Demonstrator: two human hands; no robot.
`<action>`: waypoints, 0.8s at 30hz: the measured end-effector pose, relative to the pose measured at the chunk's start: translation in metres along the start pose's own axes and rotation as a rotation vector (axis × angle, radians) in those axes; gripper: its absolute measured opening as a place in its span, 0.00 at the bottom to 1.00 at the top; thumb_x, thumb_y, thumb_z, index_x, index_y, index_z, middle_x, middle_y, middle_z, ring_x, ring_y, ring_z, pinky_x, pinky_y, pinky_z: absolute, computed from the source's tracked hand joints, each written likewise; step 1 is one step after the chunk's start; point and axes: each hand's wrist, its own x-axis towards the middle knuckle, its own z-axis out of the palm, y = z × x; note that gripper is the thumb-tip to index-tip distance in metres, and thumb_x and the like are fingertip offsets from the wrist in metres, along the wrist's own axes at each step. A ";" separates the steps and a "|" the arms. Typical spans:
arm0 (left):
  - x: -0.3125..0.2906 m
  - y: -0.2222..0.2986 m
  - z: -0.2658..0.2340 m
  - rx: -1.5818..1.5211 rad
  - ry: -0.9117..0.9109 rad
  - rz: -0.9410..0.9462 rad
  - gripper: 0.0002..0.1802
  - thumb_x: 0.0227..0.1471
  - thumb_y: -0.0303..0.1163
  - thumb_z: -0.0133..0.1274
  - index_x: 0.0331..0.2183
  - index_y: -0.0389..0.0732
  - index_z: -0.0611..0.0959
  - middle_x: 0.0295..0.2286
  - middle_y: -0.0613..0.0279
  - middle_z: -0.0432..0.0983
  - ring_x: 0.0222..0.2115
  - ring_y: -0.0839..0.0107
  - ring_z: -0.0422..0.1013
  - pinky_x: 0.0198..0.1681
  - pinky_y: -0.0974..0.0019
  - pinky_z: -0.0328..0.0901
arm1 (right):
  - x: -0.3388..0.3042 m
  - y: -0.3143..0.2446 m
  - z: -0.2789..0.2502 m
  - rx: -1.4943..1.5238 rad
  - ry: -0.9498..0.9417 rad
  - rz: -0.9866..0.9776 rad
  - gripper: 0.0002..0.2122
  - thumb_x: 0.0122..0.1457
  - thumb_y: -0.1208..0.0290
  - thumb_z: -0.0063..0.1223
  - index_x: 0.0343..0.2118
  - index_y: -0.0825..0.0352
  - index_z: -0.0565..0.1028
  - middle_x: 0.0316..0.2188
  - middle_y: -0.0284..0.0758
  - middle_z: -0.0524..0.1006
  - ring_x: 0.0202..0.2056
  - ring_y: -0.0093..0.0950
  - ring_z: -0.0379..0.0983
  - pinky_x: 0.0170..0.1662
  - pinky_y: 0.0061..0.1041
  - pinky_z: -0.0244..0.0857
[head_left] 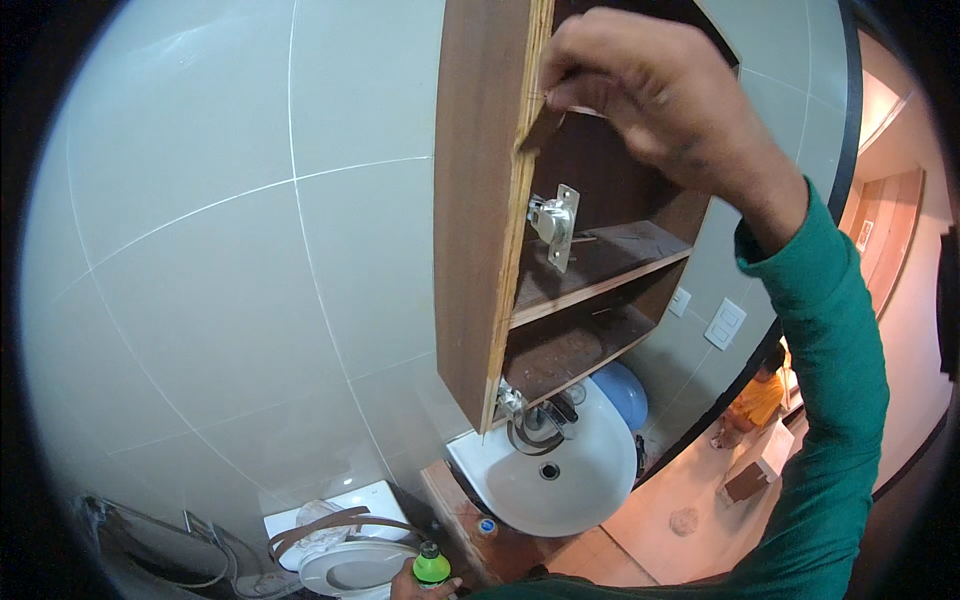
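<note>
High against the front edge of a wall cabinet, the right hand [650, 95] reaches up in a green sleeve, fingers [585, 92] curled and pressed together, pinching a thin brown edge-banding strip [540, 130] at the top of the cabinet's side panel [480, 210]; the strip looks light, thin and flexible — likely to crease or tear if bent sharply, best taken near its loose end between thumb and fingertips; its long axis runs along the raw plywood edge, top to bottom, leaning slightly leftward toward the lower end. Just below the hand a metal hinge plate [556, 225] sits inside the panel; beyond it, two dusty shelves [600, 275]. Under the cabinet sit a white basin [560, 480] and tap [535, 420]; a toilet [350, 560] lies lower left. At the bottom edge the left hand [425, 585] grips a green-capped bottle [431, 565] — only its top shows. Grey tiled wall [220, 250] surrounds all; another person [757, 400] stands far right.
</note>
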 end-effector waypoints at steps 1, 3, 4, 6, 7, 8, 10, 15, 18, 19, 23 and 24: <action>-0.001 0.003 0.001 -0.014 0.001 -0.019 0.30 0.57 0.29 0.69 0.55 0.36 0.72 0.37 0.52 0.85 0.28 0.65 0.82 0.30 0.63 0.77 | 0.004 -0.003 -0.012 0.024 -0.100 0.041 0.04 0.65 0.76 0.63 0.40 0.66 0.80 0.34 0.33 0.80 0.38 0.27 0.80 0.45 0.28 0.77; -0.002 0.009 0.000 -0.019 -0.014 -0.046 0.30 0.57 0.29 0.70 0.55 0.36 0.72 0.37 0.52 0.85 0.30 0.65 0.82 0.33 0.62 0.78 | 0.001 -0.005 -0.016 0.045 -0.125 0.070 0.04 0.64 0.77 0.63 0.40 0.66 0.80 0.34 0.33 0.80 0.39 0.26 0.81 0.46 0.27 0.78; -0.002 0.011 0.000 -0.021 -0.014 -0.056 0.30 0.56 0.30 0.70 0.55 0.36 0.72 0.38 0.52 0.85 0.31 0.64 0.83 0.34 0.61 0.78 | 0.000 -0.006 -0.016 0.057 -0.131 0.082 0.04 0.64 0.78 0.63 0.40 0.66 0.81 0.34 0.33 0.81 0.39 0.26 0.81 0.47 0.27 0.78; -0.001 -0.001 -0.002 0.060 0.028 0.033 0.31 0.55 0.30 0.71 0.54 0.35 0.73 0.39 0.53 0.85 0.33 0.66 0.83 0.38 0.61 0.78 | -0.004 -0.012 -0.010 0.105 -0.128 0.028 0.04 0.62 0.81 0.62 0.38 0.67 0.80 0.33 0.34 0.80 0.38 0.28 0.81 0.44 0.30 0.77; 0.000 -0.008 -0.003 0.102 0.047 0.082 0.31 0.55 0.30 0.72 0.54 0.35 0.74 0.39 0.54 0.85 0.34 0.66 0.83 0.40 0.61 0.78 | -0.007 -0.015 -0.008 0.109 -0.152 0.016 0.04 0.62 0.81 0.62 0.37 0.67 0.80 0.32 0.34 0.80 0.37 0.29 0.81 0.43 0.30 0.77; 0.002 -0.014 -0.003 0.183 0.069 0.087 0.32 0.54 0.30 0.73 0.54 0.35 0.74 0.39 0.55 0.85 0.34 0.67 0.82 0.41 0.61 0.78 | -0.009 -0.016 -0.005 0.114 -0.176 0.003 0.04 0.61 0.82 0.62 0.37 0.67 0.80 0.32 0.34 0.79 0.37 0.31 0.81 0.42 0.31 0.76; 0.007 -0.019 -0.003 0.345 0.112 0.096 0.33 0.53 0.31 0.74 0.55 0.34 0.75 0.40 0.57 0.85 0.35 0.69 0.82 0.43 0.61 0.78 | -0.014 -0.019 0.004 0.123 -0.129 0.024 0.04 0.59 0.79 0.64 0.34 0.66 0.78 0.30 0.39 0.80 0.34 0.39 0.80 0.39 0.38 0.73; 0.007 0.004 0.005 0.154 0.080 0.116 0.38 0.52 0.33 0.76 0.59 0.34 0.75 0.39 0.60 0.84 0.33 0.71 0.81 0.40 0.63 0.77 | -0.013 -0.009 0.000 -0.041 -0.046 0.015 0.04 0.61 0.77 0.64 0.34 0.63 0.78 0.31 0.37 0.80 0.34 0.38 0.80 0.39 0.37 0.74; 0.006 0.005 0.005 0.123 0.074 0.094 0.40 0.52 0.33 0.76 0.61 0.36 0.75 0.38 0.60 0.84 0.33 0.71 0.80 0.38 0.64 0.77 | -0.007 0.007 -0.008 -0.063 0.031 -0.010 0.04 0.63 0.77 0.64 0.39 0.64 0.80 0.32 0.36 0.81 0.34 0.33 0.81 0.39 0.31 0.77; 0.007 0.002 0.005 0.118 0.070 0.090 0.40 0.51 0.33 0.77 0.61 0.36 0.75 0.38 0.60 0.84 0.32 0.72 0.80 0.37 0.64 0.76 | -0.003 0.012 -0.011 -0.091 0.018 -0.025 0.04 0.65 0.75 0.63 0.41 0.64 0.81 0.33 0.34 0.82 0.34 0.30 0.81 0.39 0.28 0.77; 0.009 -0.005 0.006 0.229 0.091 0.124 0.41 0.51 0.34 0.77 0.61 0.36 0.75 0.39 0.61 0.84 0.34 0.72 0.79 0.39 0.64 0.77 | 0.017 0.013 -0.029 0.002 0.074 0.051 0.05 0.61 0.79 0.67 0.35 0.68 0.80 0.29 0.38 0.81 0.30 0.31 0.80 0.35 0.30 0.74; 0.010 -0.006 0.007 0.239 0.095 0.146 0.41 0.51 0.34 0.77 0.61 0.36 0.75 0.39 0.61 0.84 0.34 0.72 0.79 0.40 0.63 0.77 | 0.017 0.014 -0.029 -0.032 0.086 0.052 0.05 0.60 0.80 0.68 0.35 0.68 0.79 0.28 0.38 0.81 0.30 0.33 0.80 0.35 0.30 0.74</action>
